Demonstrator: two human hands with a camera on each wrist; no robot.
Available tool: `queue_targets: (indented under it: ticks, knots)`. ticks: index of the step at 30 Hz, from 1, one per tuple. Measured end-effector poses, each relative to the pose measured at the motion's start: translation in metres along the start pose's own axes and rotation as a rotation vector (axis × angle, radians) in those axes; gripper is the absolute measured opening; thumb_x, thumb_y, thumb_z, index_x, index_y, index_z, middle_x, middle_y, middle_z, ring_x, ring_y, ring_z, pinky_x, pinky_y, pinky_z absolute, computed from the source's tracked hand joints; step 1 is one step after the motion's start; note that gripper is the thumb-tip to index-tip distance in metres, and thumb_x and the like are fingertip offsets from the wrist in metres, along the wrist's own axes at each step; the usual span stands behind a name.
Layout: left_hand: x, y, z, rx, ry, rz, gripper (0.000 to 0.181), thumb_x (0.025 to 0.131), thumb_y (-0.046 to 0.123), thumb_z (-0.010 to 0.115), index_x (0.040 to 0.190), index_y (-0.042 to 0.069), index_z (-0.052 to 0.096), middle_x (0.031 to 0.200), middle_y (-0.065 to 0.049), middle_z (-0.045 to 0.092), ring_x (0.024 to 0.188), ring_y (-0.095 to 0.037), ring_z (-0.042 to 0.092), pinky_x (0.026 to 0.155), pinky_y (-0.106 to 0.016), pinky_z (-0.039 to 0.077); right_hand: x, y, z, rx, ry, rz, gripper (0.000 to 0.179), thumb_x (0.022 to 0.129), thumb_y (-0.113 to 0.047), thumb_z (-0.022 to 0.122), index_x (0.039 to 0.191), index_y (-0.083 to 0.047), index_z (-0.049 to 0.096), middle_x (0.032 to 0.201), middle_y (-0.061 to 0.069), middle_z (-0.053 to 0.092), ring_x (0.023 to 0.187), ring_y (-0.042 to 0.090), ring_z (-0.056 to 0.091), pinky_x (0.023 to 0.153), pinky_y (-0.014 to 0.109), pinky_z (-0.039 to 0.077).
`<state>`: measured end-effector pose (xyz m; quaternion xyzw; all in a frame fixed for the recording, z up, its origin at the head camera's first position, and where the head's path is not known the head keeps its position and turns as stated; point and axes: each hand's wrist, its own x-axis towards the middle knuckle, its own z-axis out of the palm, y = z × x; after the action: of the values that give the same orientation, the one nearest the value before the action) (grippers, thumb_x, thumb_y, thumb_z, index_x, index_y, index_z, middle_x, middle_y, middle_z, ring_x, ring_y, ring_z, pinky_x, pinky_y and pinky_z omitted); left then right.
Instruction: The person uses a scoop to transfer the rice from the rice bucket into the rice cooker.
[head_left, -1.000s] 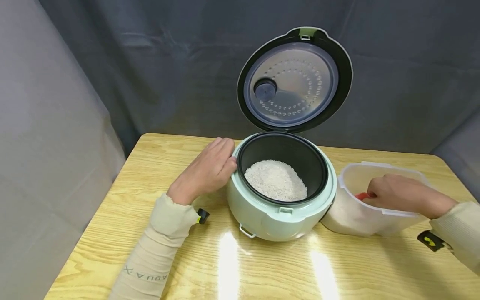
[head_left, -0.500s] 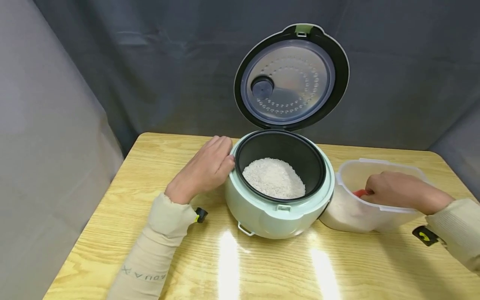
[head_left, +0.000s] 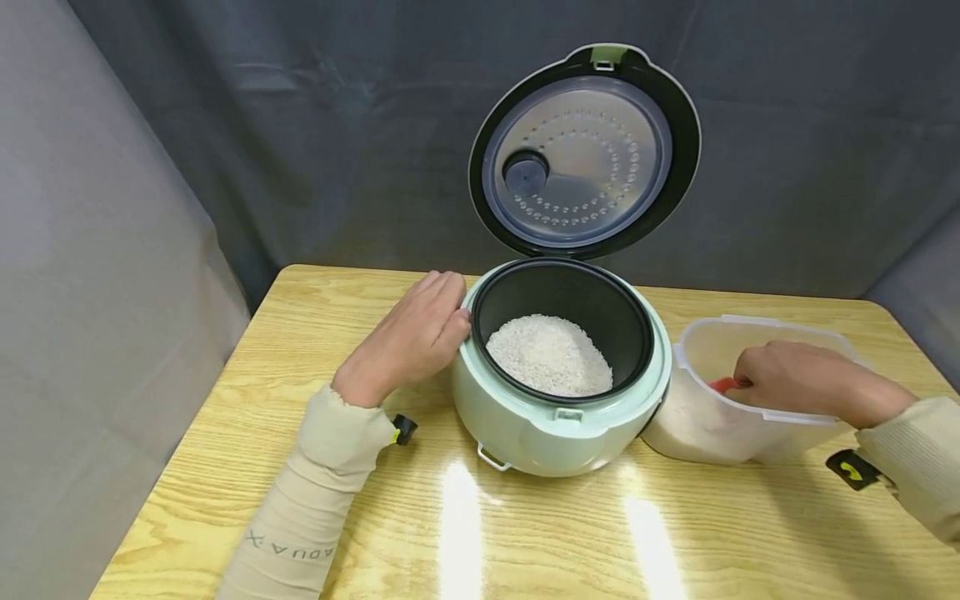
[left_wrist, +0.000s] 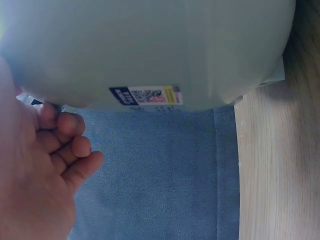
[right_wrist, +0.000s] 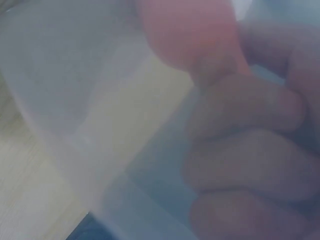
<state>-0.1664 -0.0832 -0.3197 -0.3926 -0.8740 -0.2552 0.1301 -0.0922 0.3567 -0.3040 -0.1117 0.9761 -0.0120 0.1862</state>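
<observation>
My left hand (head_left: 408, 342) is at the left side of a mint-green rice cooker (head_left: 517, 442), thumb against its rim. In the left wrist view its fingers are curled, with fingertips right at the cooker's wall. White rice (head_left: 551, 356) lies in the cooker's dark inner pot (head_left: 600, 308), and the lid (head_left: 585, 158) stands raised. Inside a translucent plastic bin (head_left: 712, 425) at the right, my right hand (head_left: 802, 379) grips a red scoop (right_wrist: 192, 30). Only a bit of the scoop shows in the head view; the bin wall veils the hand in the right wrist view.
The cooker and bin stand side by side on a wooden table (head_left: 300, 333). Dark grey cloth (head_left: 337, 150) hangs behind the table, and pale grey cloth (head_left: 97, 292) runs along the left. A small white bracket (head_left: 492, 457) juts from the cooker's lower front left.
</observation>
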Motion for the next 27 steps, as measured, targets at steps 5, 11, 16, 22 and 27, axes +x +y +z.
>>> queue_targets:
  ticks: [5, 11, 16, 22, 27]
  knots:
    - [-0.0002, -0.0011, 0.0009, 0.001, 0.004, 0.003, 0.019, 0.096, 0.022, 0.033, 0.086, 0.009, 0.043, 0.08, -0.004, 0.039, 0.081, -0.022, 0.037, 0.078, -0.032, 0.033, 0.0004, -0.001, -0.0009, 0.008, -0.012, 0.006, 0.024, 0.092, -0.025, 0.062, 0.068, -0.021, 0.058, 0.063, -0.007, 0.043, 0.059, 0.012, 0.039, 0.055, 0.028, 0.027]
    - [0.0, -0.0008, 0.0008, 0.004, 0.007, 0.004, 0.018, 0.096, 0.022, 0.033, 0.086, 0.01, 0.043, 0.081, -0.004, 0.039, 0.081, -0.022, 0.037, 0.078, -0.031, 0.032, -0.0004, -0.0023, -0.0004, 0.004, 0.002, -0.001, 0.027, 0.092, -0.024, 0.062, 0.065, -0.022, 0.056, 0.062, -0.008, 0.04, 0.058, 0.011, 0.038, 0.054, 0.028, 0.026]
    - [0.0001, -0.0009, 0.0009, 0.006, 0.006, 0.003, 0.019, 0.096, 0.022, 0.033, 0.086, 0.01, 0.043, 0.08, -0.004, 0.039, 0.08, -0.022, 0.036, 0.078, -0.031, 0.032, -0.0012, -0.0036, -0.0002, 0.006, 0.009, -0.001, 0.03, 0.092, -0.025, 0.062, 0.064, -0.023, 0.054, 0.06, -0.01, 0.039, 0.057, 0.011, 0.038, 0.053, 0.027, 0.025]
    - [0.0003, -0.0009, 0.001, 0.004, 0.005, 0.0, 0.019, 0.096, 0.022, 0.032, 0.086, 0.01, 0.043, 0.08, -0.004, 0.039, 0.08, -0.022, 0.037, 0.078, -0.031, 0.032, -0.0009, -0.0035, -0.0003, 0.01, 0.007, -0.005, 0.029, 0.091, -0.024, 0.062, 0.063, -0.023, 0.054, 0.06, -0.01, 0.039, 0.057, 0.01, 0.038, 0.053, 0.027, 0.025]
    - [0.0002, -0.0012, 0.0011, 0.012, 0.009, 0.008, 0.019, 0.096, 0.021, 0.033, 0.086, 0.01, 0.043, 0.08, -0.004, 0.039, 0.081, -0.022, 0.037, 0.078, -0.031, 0.032, -0.0002, -0.0031, -0.0014, 0.016, -0.006, -0.003, 0.027, 0.091, -0.024, 0.062, 0.065, -0.022, 0.056, 0.061, -0.009, 0.04, 0.058, 0.011, 0.039, 0.053, 0.027, 0.026]
